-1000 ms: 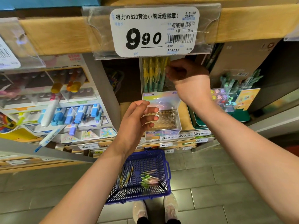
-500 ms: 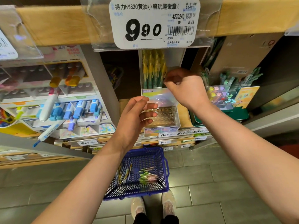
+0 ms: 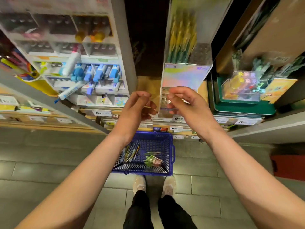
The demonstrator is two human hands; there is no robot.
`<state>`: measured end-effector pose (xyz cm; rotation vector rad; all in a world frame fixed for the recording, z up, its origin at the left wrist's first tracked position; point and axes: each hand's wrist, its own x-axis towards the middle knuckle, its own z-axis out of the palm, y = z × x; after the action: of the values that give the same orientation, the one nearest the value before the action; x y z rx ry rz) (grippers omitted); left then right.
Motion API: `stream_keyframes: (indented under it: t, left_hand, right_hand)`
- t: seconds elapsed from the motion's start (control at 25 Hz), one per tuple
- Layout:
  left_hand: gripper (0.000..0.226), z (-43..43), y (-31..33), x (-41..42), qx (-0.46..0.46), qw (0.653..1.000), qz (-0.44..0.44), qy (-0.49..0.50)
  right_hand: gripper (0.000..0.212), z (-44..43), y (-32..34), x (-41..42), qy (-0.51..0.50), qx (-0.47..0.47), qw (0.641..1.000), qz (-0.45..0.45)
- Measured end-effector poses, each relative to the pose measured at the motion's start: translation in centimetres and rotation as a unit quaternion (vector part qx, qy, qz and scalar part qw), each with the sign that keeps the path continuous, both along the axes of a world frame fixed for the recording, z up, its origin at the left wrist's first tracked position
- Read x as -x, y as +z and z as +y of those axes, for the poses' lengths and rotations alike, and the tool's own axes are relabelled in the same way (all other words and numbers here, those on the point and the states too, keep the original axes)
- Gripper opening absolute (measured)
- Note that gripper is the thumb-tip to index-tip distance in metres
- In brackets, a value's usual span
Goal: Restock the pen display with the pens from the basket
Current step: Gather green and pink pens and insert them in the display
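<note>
The clear pen display (image 3: 185,75) stands on the shelf, with yellow-green pens (image 3: 181,38) in its upper tier. Its lower tier with holes (image 3: 164,96) shows just behind my fingers. My left hand (image 3: 137,106) and my right hand (image 3: 186,103) hover side by side in front of that lower tier, fingers loosely curled, nothing visibly in either. Below them on the floor sits the blue basket (image 3: 172,151). It holds a bunch of yellow-blue pens (image 3: 132,151) on its left and a bunch of green-pink pens (image 3: 152,158) in the middle.
A white marker rack with blue markers (image 3: 97,73) stands to the left. A green tray with a clear box of colourful items (image 3: 244,103) sits to the right. Price tags (image 3: 177,119) line the shelf edge. My shoes (image 3: 139,184) touch the basket. A red object (image 3: 288,167) lies on the tiles.
My right hand has come down from the yellow-green pens in the upper tier to beside my left hand. The view has tilted down, and the big price tag is out of sight.
</note>
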<state>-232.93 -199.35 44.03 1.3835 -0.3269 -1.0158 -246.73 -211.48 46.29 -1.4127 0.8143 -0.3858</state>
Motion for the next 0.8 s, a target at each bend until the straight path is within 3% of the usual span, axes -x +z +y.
stream_keyframes:
  t: [0.32,0.6,0.8]
  left_hand:
    - [0.011,8.0,-12.6,2.4,-0.052,0.992,0.080,0.079]
    - [0.010,13.8,-26.3,1.5,-0.089,0.988,0.102,0.080]
    - [0.010,17.1,-39.8,0.3,-0.153,0.981,0.091,0.076]
  right_hand:
    - [0.009,5.5,-11.6,2.0,0.042,-0.042,0.996,0.062]
    - [0.013,13.2,-27.9,0.6,0.090,-0.068,0.987,0.114]
    - [0.015,15.0,-41.7,0.3,0.100,-0.068,0.983,0.139]
